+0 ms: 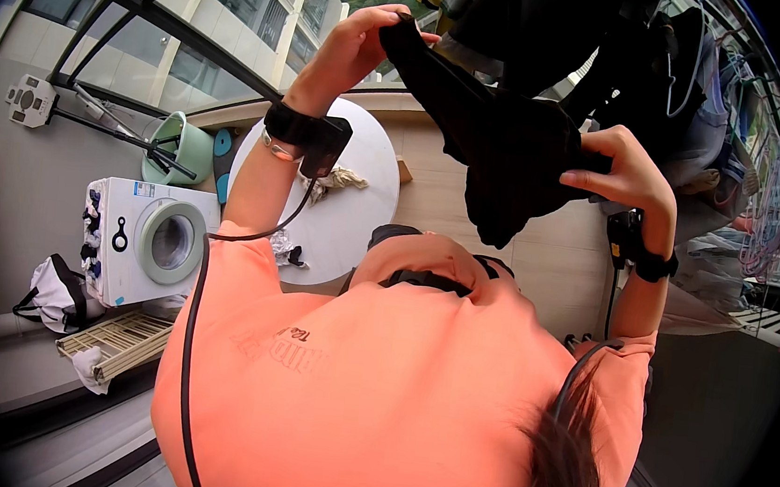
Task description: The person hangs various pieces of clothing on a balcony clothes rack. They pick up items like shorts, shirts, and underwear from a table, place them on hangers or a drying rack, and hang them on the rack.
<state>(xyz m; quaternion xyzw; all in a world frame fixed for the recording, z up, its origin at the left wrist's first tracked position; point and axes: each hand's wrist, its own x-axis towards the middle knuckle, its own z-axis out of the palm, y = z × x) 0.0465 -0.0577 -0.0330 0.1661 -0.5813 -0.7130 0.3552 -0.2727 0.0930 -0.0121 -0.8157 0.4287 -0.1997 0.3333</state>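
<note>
A black garment [513, 139] is stretched between both hands, raised in front of my chest. At its upper left end, my left hand [364, 37] pinches a narrow part between thumb and fingers. My right hand [626, 168] grips the opposite side, its thumb across the cloth. The lower part of the fabric hangs bunched and free below. Its exact kind is hard to tell, since the cloth is so dark. Just beyond it hang other dark clothes [558, 34], and near my right hand a pale wire hanger [674, 84] shows.
A round white table [355, 240] bears a crumpled beige cloth [340, 181]. To the left stand a white washing machine [126, 204], a green bucket [177, 152] and a folded slatted rack [123, 344]. Several hangers [775, 231] crowd the right side. Dark window bars [199, 35] run along the upper left.
</note>
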